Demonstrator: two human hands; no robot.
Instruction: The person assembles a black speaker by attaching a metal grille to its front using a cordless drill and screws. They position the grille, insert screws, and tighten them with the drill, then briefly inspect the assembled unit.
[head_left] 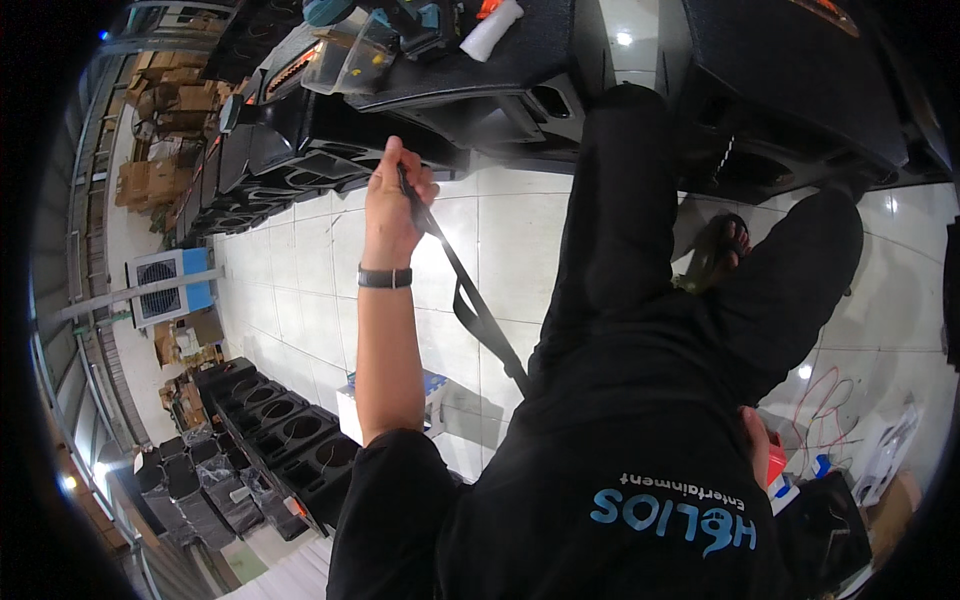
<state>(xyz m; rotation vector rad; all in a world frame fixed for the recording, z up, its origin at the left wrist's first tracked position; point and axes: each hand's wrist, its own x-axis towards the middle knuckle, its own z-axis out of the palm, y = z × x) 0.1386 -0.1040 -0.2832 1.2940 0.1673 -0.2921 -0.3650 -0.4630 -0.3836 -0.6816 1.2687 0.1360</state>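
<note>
Webbing, flat and black, is forming a long strap [470, 300] that is running diagonally from the raised left hand [393, 205] down and rightward toward the person's dark-clothed torso, where its lower end is disappearing. The left grip is closing around the strap's upper end, fingers curled tight, a dark band circling the wrist. Midway the strap is doubling into a loop. The right hand [757, 440] is showing only as a sliver behind the black shirt, so whether its grip is open or closed cannot be told. Glossy white floor tiles [320, 290] are lying beneath, and matte black speaker cabinets [290, 430] with round openings are standing at lower left.
</note>
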